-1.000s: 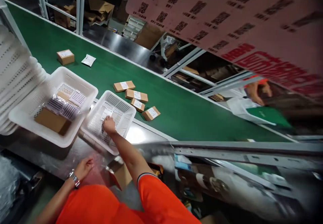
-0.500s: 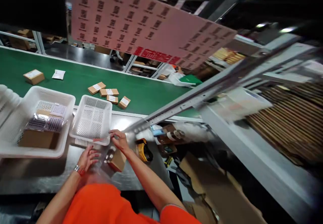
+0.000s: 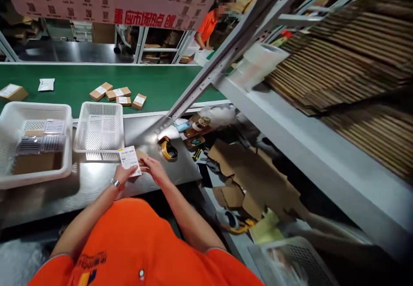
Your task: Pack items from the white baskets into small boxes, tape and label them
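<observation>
A white shipping label (image 3: 129, 159) with printed text is held low over the steel bench. My left hand (image 3: 124, 174), with a watch on its wrist, grips the label's lower left part with the thumb on top. My right hand (image 3: 155, 170) has its fingers closed at the label's right edge. A bit of brown cardboard shows behind the label; how much lies under it is hidden. Past the hands stands a white perforated basket (image 3: 120, 124), empty inside. To the right of my right hand, a yellow-and-black tape dispenser (image 3: 167, 149) rests on the bench.
A larger white basket (image 3: 68, 142) holding packets stands left. Beyond runs a green conveyor belt (image 3: 174, 81) with several small boxes (image 3: 118, 92). A slanted metal post (image 3: 206, 79) and a shelf (image 3: 277, 118) of stacked cardboard rise right. A co-worker (image 3: 206, 28) stands beyond the belt.
My hands were apart, the right at the small basket's corner above a small box. Now they are together at a shipping label. The view has turned to the right.
</observation>
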The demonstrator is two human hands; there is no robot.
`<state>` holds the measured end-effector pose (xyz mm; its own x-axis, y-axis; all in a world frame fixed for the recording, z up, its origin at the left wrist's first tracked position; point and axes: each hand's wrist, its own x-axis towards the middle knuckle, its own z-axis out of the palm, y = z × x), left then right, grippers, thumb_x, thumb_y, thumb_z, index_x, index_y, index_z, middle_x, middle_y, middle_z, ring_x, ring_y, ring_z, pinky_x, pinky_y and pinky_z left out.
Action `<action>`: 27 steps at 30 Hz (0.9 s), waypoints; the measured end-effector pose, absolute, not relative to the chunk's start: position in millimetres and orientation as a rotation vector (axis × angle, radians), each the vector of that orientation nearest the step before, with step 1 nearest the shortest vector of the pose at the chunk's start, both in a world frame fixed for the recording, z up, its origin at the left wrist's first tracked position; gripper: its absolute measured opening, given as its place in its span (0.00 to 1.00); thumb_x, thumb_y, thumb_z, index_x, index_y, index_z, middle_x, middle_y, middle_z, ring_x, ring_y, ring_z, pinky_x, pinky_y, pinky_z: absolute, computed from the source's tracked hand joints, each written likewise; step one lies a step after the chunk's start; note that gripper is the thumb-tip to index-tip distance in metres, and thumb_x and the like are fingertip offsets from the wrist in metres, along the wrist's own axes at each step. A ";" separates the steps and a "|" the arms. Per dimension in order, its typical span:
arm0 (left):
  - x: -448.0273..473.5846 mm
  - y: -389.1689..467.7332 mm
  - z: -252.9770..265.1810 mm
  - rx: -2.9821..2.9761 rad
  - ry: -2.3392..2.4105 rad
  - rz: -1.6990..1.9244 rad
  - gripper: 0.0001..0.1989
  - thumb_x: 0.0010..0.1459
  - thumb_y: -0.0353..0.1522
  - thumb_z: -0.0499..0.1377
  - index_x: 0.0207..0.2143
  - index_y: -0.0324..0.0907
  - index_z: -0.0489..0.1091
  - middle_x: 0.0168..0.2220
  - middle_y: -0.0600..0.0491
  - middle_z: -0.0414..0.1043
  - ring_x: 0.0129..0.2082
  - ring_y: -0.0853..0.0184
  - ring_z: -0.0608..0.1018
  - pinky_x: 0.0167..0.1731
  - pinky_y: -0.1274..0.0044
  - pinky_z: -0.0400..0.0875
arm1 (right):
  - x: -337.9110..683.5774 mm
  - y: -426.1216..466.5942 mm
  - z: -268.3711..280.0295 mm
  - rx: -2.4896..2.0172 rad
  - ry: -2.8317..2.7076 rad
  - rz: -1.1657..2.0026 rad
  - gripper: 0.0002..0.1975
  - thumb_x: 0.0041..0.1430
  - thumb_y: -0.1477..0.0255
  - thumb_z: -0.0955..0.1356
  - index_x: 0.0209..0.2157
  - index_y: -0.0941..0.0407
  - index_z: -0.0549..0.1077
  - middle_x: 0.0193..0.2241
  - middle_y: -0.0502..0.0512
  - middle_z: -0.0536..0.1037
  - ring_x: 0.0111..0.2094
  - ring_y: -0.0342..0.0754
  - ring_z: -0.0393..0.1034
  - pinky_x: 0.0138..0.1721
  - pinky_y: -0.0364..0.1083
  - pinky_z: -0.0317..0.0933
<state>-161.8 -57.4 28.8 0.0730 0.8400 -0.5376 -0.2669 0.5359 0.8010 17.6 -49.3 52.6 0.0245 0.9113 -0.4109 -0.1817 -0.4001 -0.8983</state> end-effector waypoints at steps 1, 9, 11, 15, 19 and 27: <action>-155.8 -56.9 30.4 0.581 1.269 0.927 0.23 0.44 0.37 0.83 0.41 0.37 0.85 0.46 0.36 0.89 0.49 0.47 0.89 0.52 0.59 0.85 | 24.2 -61.0 51.8 -1.375 -0.758 1.630 0.25 0.51 0.49 0.84 0.40 0.55 0.87 0.41 0.60 0.90 0.41 0.53 0.83 0.40 0.48 0.78; -92.5 -82.0 49.8 0.564 1.372 0.976 0.14 0.49 0.30 0.80 0.38 0.37 0.85 0.42 0.41 0.90 0.43 0.50 0.91 0.42 0.65 0.87 | 77.1 -129.4 54.8 -1.268 -0.675 1.690 0.28 0.45 0.47 0.87 0.37 0.56 0.89 0.38 0.58 0.90 0.45 0.54 0.86 0.48 0.50 0.79; -77.9 -91.7 53.3 0.566 1.404 0.965 0.13 0.49 0.29 0.79 0.38 0.37 0.85 0.40 0.41 0.89 0.41 0.51 0.90 0.40 0.66 0.87 | 89.7 -140.0 54.2 -1.259 -0.640 1.691 0.29 0.43 0.48 0.88 0.37 0.56 0.89 0.39 0.59 0.90 0.46 0.55 0.86 0.50 0.50 0.79; -54.8 -113.7 53.3 0.574 1.418 0.947 0.13 0.51 0.30 0.79 0.38 0.35 0.84 0.39 0.41 0.89 0.35 0.54 0.89 0.36 0.66 0.87 | 113.0 -159.8 50.1 -1.249 -0.596 1.692 0.29 0.39 0.50 0.89 0.35 0.56 0.90 0.37 0.58 0.90 0.44 0.54 0.86 0.49 0.50 0.80; -35.2 -134.9 46.7 0.568 1.435 0.982 0.16 0.49 0.31 0.80 0.39 0.36 0.83 0.42 0.40 0.89 0.38 0.54 0.90 0.36 0.68 0.86 | 132.7 -177.6 45.5 -1.238 -0.571 1.706 0.29 0.36 0.51 0.90 0.35 0.57 0.90 0.36 0.58 0.90 0.42 0.52 0.85 0.46 0.49 0.80; -9.8 -164.6 35.9 1.019 1.519 0.981 0.27 0.53 0.33 0.80 0.54 0.36 0.81 0.57 0.32 0.84 0.62 0.41 0.85 0.65 0.50 0.79 | 162.5 -203.9 32.7 -1.297 -0.527 1.611 0.28 0.33 0.50 0.90 0.29 0.57 0.89 0.30 0.56 0.88 0.35 0.49 0.83 0.37 0.45 0.77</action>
<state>-9.8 -164.6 35.9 -0.1263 0.9467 -0.2964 0.1194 0.3111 0.9428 162.5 -203.9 32.7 0.0323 0.8684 -0.4948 -0.4076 -0.4406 -0.7999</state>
